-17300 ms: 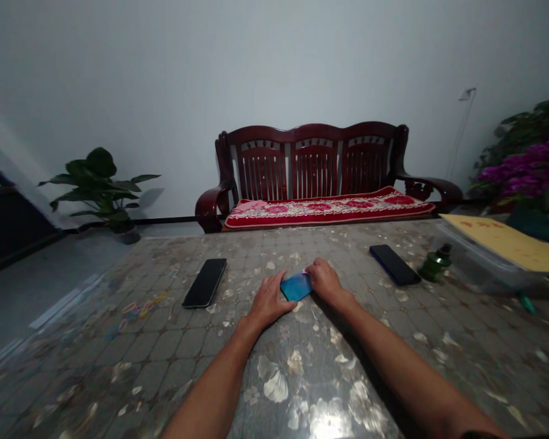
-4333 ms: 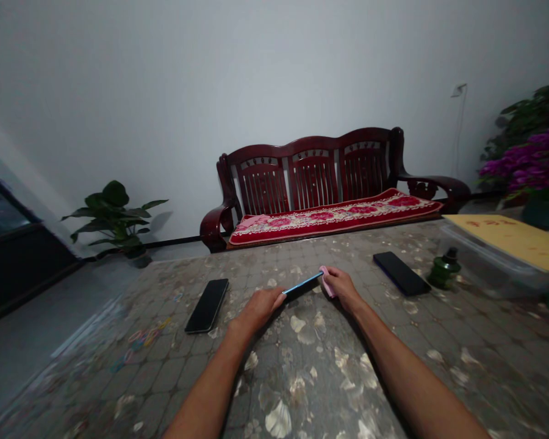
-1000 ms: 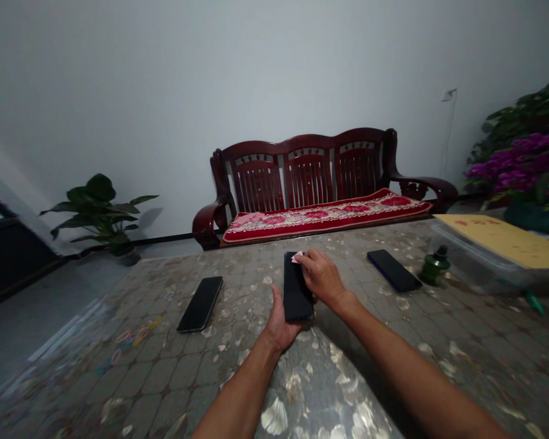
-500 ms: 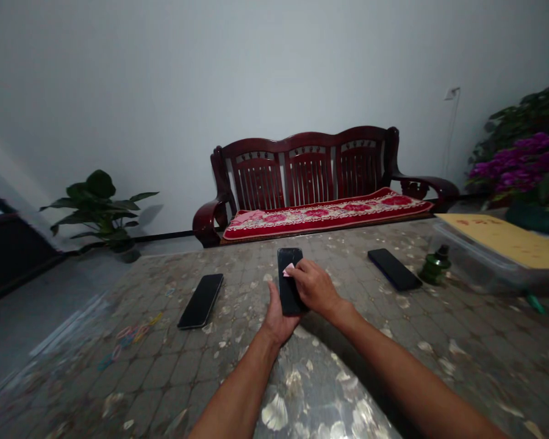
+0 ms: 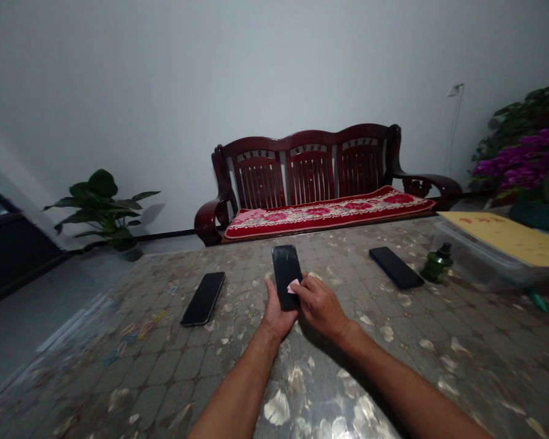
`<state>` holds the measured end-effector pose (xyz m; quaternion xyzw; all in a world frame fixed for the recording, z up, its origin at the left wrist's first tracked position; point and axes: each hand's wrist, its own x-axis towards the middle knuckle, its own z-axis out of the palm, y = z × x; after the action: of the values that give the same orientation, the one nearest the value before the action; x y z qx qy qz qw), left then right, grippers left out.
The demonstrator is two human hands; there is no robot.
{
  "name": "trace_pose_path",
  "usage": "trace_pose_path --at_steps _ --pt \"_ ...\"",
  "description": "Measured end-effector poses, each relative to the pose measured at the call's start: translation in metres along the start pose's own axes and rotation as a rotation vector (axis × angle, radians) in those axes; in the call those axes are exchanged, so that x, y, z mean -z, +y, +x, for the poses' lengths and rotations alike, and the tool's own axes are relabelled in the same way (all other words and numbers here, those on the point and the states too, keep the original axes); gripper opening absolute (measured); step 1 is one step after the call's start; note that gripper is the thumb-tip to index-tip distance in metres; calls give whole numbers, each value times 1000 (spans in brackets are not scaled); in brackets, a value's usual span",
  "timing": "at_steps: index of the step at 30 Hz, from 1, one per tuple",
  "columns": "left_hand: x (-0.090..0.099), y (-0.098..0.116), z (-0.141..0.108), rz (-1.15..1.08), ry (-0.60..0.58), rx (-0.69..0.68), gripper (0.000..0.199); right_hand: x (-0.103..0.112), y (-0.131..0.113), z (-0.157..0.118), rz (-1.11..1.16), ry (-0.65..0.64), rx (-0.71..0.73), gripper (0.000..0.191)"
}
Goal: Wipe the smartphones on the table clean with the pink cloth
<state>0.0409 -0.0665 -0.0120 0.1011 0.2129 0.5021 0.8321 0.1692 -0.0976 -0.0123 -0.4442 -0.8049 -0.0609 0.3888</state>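
Note:
A black phone (image 5: 285, 268) lies screen up in my left hand (image 5: 276, 314), whose thumb runs along its left edge while the palm supports the lower end. My right hand (image 5: 321, 306) pinches a small pink cloth (image 5: 293, 286) against the lower part of the screen. Faint streaks show on the upper screen. To the left, a second dark phone (image 5: 204, 299) rests on the patterned table (image 5: 165, 378). A third phone (image 5: 395, 267) with a bluish edge sits on the right, beside a small green bottle (image 5: 437, 263).
Colourful bands (image 5: 141, 329) lie at the table's left. On the right stands a clear plastic box (image 5: 476, 268) with a yellow sheet (image 5: 507, 238) on top. Beyond the table is a dark red wooden bench (image 5: 311, 177); potted plants (image 5: 103, 207) flank the scene.
My right hand has moved the pink cloth down the screen, from the upper part to the lower part. The held phone has shifted slightly left and tilted.

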Motion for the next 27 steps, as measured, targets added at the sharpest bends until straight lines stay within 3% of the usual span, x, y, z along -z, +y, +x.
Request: trace_pose_path --at_steps 3,10,18,23,27 --pt "-3 -1 1 -38 43 -14 78 3 2 2 17 24 -69 28" --pt "-5 3 3 -62 65 -21 88 4 -15 -2 -9 32 40 29" --pt "-7 6 5 -201 105 -96 72 0 -4 -8 51 117 -47 30" --pt "-6 4 4 -151 144 -60 76 -7 -19 -4 70 99 42 29" --pt "-6 5 5 -152 125 -89 69 -3 -11 -4 42 90 38 31"
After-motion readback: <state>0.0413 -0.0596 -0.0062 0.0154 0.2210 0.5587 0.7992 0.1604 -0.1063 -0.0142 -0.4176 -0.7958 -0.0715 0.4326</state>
